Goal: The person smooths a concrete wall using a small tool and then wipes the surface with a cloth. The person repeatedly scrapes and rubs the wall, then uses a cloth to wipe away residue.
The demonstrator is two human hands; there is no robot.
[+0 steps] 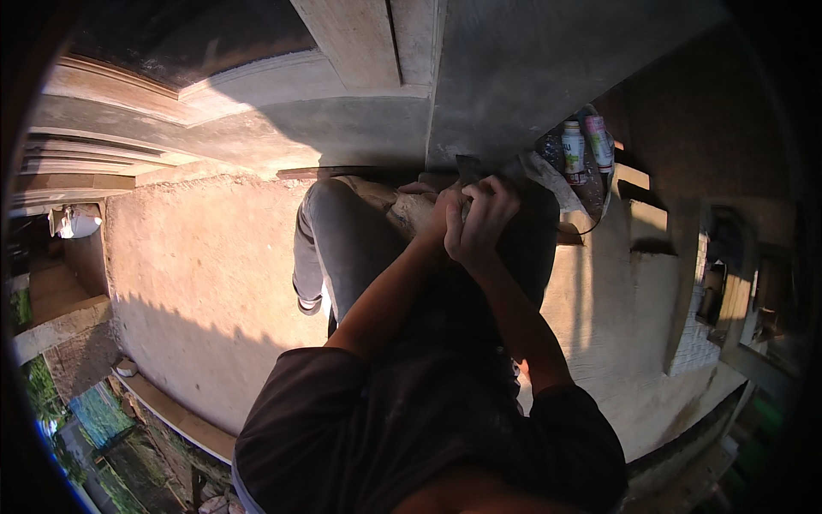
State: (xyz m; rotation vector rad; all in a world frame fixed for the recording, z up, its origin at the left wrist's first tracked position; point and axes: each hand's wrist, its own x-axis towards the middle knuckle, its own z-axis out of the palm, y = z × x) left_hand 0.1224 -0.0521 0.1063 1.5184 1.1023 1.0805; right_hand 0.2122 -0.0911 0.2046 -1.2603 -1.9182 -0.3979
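Sunlit floor (197, 291) spreads left, grey-trousered legs (360, 240) centre! At the lap, a pale lumpy thing (413, 212) shows just left of the bunched left hand (441, 216) and right hand (485, 221), fingers curling, exact grip impossible to tell; a dark flat piece (467, 168) juts beyond, far side.

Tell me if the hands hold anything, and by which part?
I can't tell for sure. The left hand and right hand are close together, and a dark piece shows just beyond them, but the hands hide any hold.
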